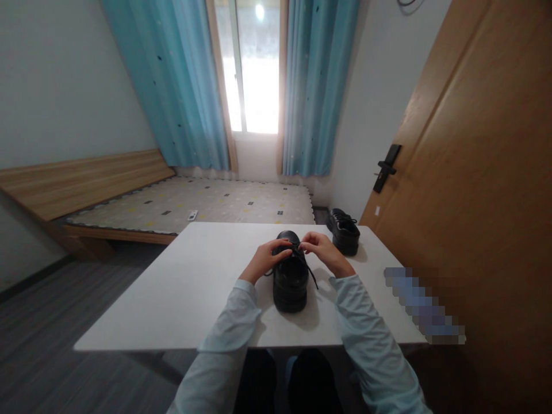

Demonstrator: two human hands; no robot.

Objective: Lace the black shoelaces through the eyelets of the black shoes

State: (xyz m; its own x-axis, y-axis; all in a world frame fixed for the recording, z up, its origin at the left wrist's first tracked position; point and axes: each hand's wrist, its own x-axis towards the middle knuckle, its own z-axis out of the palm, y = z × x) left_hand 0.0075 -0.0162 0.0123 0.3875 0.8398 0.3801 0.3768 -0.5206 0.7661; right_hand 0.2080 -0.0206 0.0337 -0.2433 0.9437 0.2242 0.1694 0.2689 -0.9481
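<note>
A black lace-up shoe (pixel 290 293) rests on the white table, its heel toward me and its toe pointing away. My left hand (pixel 269 257) lies over the shoe's left upper side, its fingers reaching across the lacing. On the right side of the lacing, my right hand (pixel 321 250) has its thumb and fingertips pinched together at the black shoelace (pixel 312 277). One lace end hangs down the shoe's right side. What the left fingertips hold, if anything, is too small to make out.
A second black shoe (pixel 346 238) stands at the table's back right. The white table (pixel 172 299) extends to both sides. Beyond it is a bed (pixel 207 198) with a small white device (pixel 192 215). A wooden door (pixel 483 172) stands close on the right, near a blurred patch.
</note>
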